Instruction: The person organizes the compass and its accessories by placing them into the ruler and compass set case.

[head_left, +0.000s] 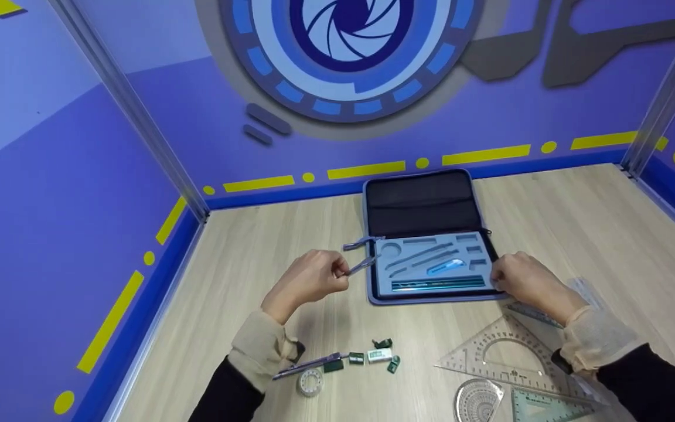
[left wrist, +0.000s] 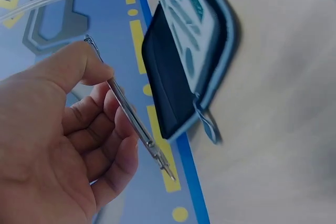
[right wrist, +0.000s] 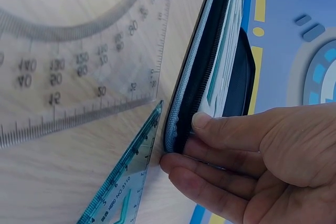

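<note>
A metal drawing compass (left wrist: 131, 116) is pinched between the thumb and fingers of my left hand (head_left: 314, 274), its pointed end slanting toward the case. The hand is just left of the open zippered case (head_left: 371, 287), above the table. My right hand (head_left: 522, 278) grips the case's near right corner, thumb (right wrist: 202, 121) on the inner side and fingers (right wrist: 210, 174) outside. In the case, a grey insert (head_left: 419, 258) with cut-out slots holds a blue utility knife (head_left: 446, 267) and several dark green pencils (head_left: 438, 283). Other slots are bare.
A large clear set square (head_left: 460, 354), a protractor (head_left: 472, 398), a green-edged set square (head_left: 542, 407) and rulers lie at the front right. Front left are a tape roll (head_left: 310, 382), a slim purplish tool (head_left: 308, 366), an eraser (head_left: 379, 355) and small green items. Walls (head_left: 290, 146) border the table.
</note>
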Motion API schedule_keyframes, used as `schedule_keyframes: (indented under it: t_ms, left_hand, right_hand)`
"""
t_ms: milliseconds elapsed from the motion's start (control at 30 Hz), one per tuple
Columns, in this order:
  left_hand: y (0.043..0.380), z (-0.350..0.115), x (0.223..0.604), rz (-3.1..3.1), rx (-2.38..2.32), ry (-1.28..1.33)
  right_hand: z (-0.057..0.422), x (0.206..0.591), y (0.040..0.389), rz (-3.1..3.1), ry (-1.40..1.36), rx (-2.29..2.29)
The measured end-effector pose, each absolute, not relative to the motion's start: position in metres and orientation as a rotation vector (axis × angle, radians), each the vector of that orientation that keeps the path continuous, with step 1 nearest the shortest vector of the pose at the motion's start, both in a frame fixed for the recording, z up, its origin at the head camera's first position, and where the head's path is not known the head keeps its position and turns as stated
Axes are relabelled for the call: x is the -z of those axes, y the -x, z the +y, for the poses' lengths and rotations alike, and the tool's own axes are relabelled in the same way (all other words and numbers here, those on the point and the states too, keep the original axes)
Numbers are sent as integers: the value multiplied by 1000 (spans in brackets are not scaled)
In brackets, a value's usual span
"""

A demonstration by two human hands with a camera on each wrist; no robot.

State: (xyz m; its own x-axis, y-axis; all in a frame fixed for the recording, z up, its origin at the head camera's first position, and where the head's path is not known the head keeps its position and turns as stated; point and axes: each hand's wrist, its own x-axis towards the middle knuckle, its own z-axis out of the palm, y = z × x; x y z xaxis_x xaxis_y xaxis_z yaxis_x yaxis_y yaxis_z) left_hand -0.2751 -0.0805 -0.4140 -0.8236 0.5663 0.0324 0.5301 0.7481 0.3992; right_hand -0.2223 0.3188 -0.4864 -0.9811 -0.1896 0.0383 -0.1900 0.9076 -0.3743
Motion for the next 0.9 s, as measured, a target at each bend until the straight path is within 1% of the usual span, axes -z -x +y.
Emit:
schedule_keyframes:
  t_ms: [400, 600, 900]
  left_hand:
    - [292, -16, 407, 2873, -471, -957]
    - [304, 10, 413, 2879, -427, -991]
    - [314, 48, 429, 2898, -347, -946]
  right_hand:
    - [320, 486, 222, -3033, -335, -591]
    - [321, 486, 222, -3028, -339, -606]
    - [322, 485, 221, -3027, -346, -608]
